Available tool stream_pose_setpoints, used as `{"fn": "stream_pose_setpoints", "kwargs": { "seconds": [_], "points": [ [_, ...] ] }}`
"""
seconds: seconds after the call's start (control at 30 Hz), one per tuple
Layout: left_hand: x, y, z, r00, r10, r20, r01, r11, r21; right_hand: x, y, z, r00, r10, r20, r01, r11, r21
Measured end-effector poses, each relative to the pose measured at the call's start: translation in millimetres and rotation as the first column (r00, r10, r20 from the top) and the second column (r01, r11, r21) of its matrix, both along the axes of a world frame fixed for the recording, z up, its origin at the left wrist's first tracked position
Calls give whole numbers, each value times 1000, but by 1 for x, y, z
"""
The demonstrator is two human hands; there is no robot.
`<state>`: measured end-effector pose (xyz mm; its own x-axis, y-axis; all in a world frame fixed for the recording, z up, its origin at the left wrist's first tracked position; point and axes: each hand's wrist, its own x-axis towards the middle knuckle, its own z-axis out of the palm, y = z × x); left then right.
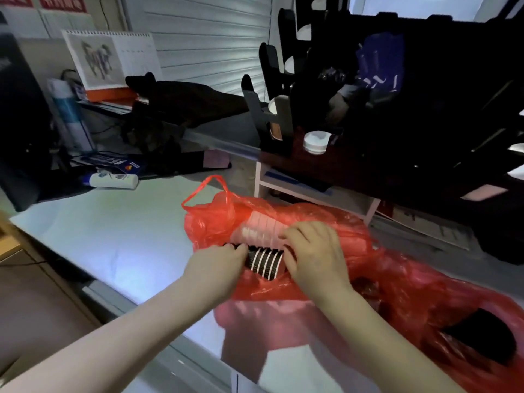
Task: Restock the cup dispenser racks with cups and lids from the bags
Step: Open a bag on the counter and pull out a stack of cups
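Item one, as I read it from my station: red plastic bag (215,222) lying on the white table (113,236), mouth open toward the person, one handle loop standing up at its far left corner; item two: black stack (265,260) of white-rimmed nested pieces, cups or lids I cannot tell, lying on its side in the bag's opening; item three: white stack (259,228), ribbed and pale, lying just behind the black one, inside the bag; item four: left hand (218,268), fingers pressed together and curled, tips gripping the left end of the black stack; item five: right hand (314,256), fingers curled downward and slightly apart, gripping the right end of the same stack, knuckles touching the white stack; item six: dark cup dispenser rack (283,123) on the raised counter well behind the bag, holding a white-rimmed cup (276,109) in one slot and white lids (316,141) in a low compartment beside it; item seven: desk calendar (96,61) with a horse picture, far left; item eight: white tube (113,180) lying at the table's far edge.
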<state>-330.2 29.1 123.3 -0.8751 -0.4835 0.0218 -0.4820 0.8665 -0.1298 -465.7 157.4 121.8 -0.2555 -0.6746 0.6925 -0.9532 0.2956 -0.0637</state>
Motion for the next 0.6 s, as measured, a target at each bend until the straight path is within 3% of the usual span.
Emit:
{"fn": "stream_pose_setpoints", "kwargs": {
  "seconds": [0.07, 0.13, 0.27, 0.4, 0.53, 0.6],
  "points": [
    [-6, -2, 15, 962, -188, -200, 120, 943, -312, -7, -10, -5, 1000, 5, 25, -8, 991, 133],
    [-14, -10, 19, 888, -388, -247, 239, 848, -473, -18, -16, -12, 997, -54, 55, 37, 960, 278],
    [-30, -39, -1, 852, -517, -77, 436, 785, -441, -46, -11, -24, 986, -167, 7, 141, 855, 500],
    [-27, -86, -19, 927, -361, -99, 329, 912, -245, -73, 12, -30, 961, -278, -2, 237, 816, 528],
    [-18, -132, -33, 937, -279, -210, 253, 957, -146, -104, 30, -32, 885, -437, 158, 287, 782, 554],
    [-17, -152, -42, 960, -211, -183, 199, 976, -84, -114, 31, -34, 832, -437, 343, 213, 821, 530]
  ]
}}
